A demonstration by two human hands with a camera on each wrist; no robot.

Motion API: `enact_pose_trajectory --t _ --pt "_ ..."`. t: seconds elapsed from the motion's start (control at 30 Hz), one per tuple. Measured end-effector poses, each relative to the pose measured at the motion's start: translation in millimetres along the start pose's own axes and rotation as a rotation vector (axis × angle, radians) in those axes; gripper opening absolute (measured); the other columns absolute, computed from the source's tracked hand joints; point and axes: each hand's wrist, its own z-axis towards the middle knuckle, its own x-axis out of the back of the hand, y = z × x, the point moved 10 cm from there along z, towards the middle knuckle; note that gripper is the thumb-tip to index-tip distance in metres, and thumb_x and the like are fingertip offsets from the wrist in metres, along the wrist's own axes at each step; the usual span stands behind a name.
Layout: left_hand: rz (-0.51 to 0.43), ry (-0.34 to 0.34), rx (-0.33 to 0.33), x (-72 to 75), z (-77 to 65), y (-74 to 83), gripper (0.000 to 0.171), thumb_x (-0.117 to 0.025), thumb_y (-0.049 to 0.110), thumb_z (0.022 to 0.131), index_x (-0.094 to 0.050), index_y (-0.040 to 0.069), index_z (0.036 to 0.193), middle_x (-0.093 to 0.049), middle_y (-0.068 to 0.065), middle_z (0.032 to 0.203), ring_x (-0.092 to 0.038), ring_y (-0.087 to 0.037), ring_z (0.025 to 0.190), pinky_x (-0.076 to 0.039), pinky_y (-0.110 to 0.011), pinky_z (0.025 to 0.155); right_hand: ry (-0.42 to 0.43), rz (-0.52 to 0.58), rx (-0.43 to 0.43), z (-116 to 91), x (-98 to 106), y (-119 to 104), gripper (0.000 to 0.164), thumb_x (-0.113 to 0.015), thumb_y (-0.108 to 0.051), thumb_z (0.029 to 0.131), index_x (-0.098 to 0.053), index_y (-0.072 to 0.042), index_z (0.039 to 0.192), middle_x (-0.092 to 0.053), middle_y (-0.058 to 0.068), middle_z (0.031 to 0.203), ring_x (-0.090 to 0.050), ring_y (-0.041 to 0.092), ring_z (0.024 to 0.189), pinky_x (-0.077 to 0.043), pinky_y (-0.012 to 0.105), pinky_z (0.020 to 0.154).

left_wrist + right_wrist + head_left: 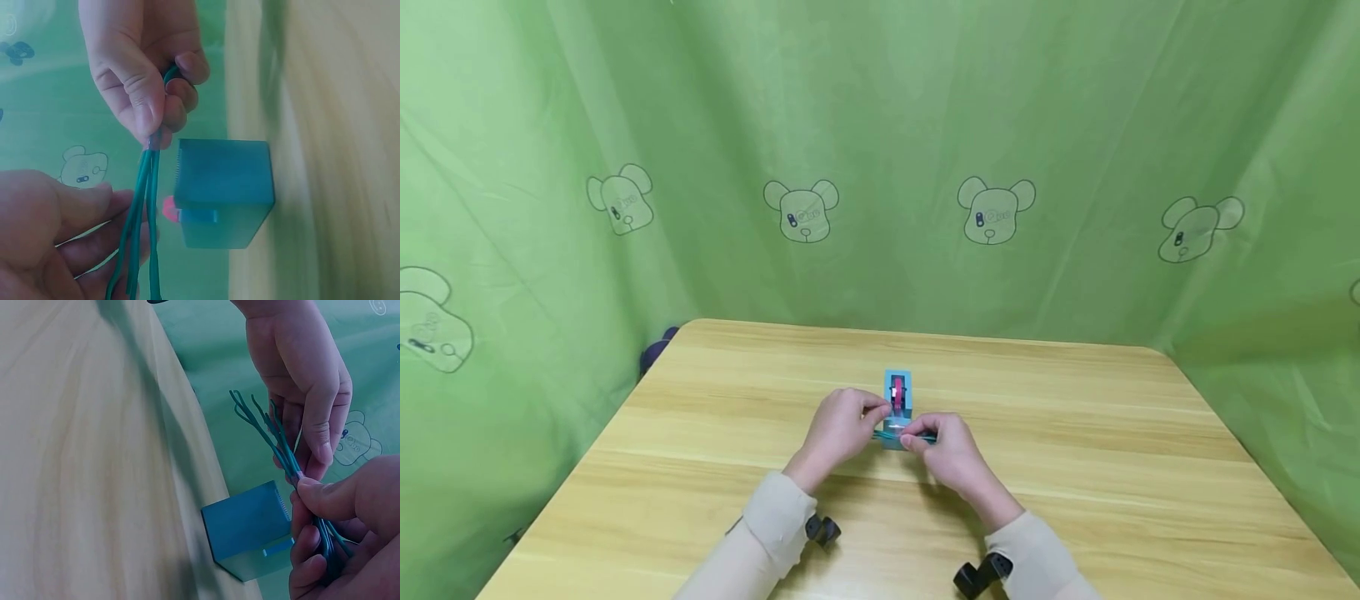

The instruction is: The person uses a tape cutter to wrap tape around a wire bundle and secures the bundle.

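Observation:
A bundle of thin green cable (265,434) hangs in the air in front of a blue tape dispenser (898,385), with looped ends on one side. My right hand (951,450) pinches the bundle between thumb and fingers, at a short band of clear, faintly purple tape (152,141). My left hand (842,425) is beside the looped end, fingers fairly straight behind the strands, thumb tip close to the index finger. Whether a bit of tape lies between those fingertips is too blurred to tell. The dispenser stands upright, showing a pink tape roll (898,392) and a toothed edge.
The dispenser stands on a wood-grain table (1075,433), just beyond both hands. Green curtain (895,100) with bear outlines surrounds the table. A dark purple object (657,348) shows past the far left corner. Black cameras (977,575) sit on both wrists.

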Motion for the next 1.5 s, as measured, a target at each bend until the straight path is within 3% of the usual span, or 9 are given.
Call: enact_pose_trajectory --t 0.2,0.47,0.63,0.93,1.5 --pt "0.007 -0.036 -0.023 2.9 -2.5 8.3 0.021 -0.060 0.021 0.100 -0.077 0.009 0.104 -0.069 0.003 0.079 -0.048 -0.008 0.055 -0.043 -0.026 0.055 0.006 0.001 0.015 -2.3 3.6 -7.5 0.005 -0.071 -0.003 0.090 -0.073 -0.004 0.085 -0.068 -0.001 0.083 -0.058 0.018 0.084 -0.047 0.038 0.080" --pt "-0.025 -0.070 -0.015 7.9 -7.1 16.8 0.023 -0.058 0.024 0.101 -0.077 0.013 0.094 -0.045 0.006 0.054 -0.037 -0.007 0.045 -0.031 -0.024 0.045 0.024 -0.017 0.015 -4.4 13.1 -17.2 0.004 -0.070 -0.005 0.091 -0.073 -0.003 0.088 -0.068 0.000 0.085 -0.056 0.018 0.082 -0.046 0.035 0.074" --pt "-0.011 -0.079 -0.032 11.8 -10.0 22.6 0.024 -0.059 0.025 0.101 -0.074 0.017 0.085 -0.043 0.007 0.052 -0.036 -0.007 0.045 -0.030 -0.023 0.045 0.035 -0.035 0.033 -5.9 17.5 -24.4 0.004 -0.071 -0.005 0.090 -0.074 -0.005 0.088 -0.069 0.000 0.087 -0.057 0.018 0.084 -0.046 0.035 0.075" --pt "-0.006 -0.091 -0.055 21.9 -16.0 33.3 0.026 -0.058 0.030 0.101 -0.073 0.019 0.083 -0.042 0.008 0.051 -0.035 -0.006 0.043 -0.029 -0.023 0.044 0.030 -0.029 0.066 -13.2 23.8 -41.5 0.004 -0.071 -0.007 0.090 -0.073 -0.009 0.088 -0.070 -0.001 0.088 -0.060 0.017 0.085 -0.049 0.035 0.077" --pt "0.059 -0.102 -0.150 40.0 -30.1 60.7 0.033 -0.060 0.029 0.100 -0.060 0.021 0.068 -0.039 0.008 0.053 -0.035 -0.005 0.046 -0.029 -0.023 0.047 0.020 -0.026 0.108 -28.1 34.2 -69.5 0.006 -0.074 -0.013 0.089 -0.072 -0.007 0.089 -0.069 0.000 0.089 -0.057 0.019 0.077 -0.048 0.030 0.066"
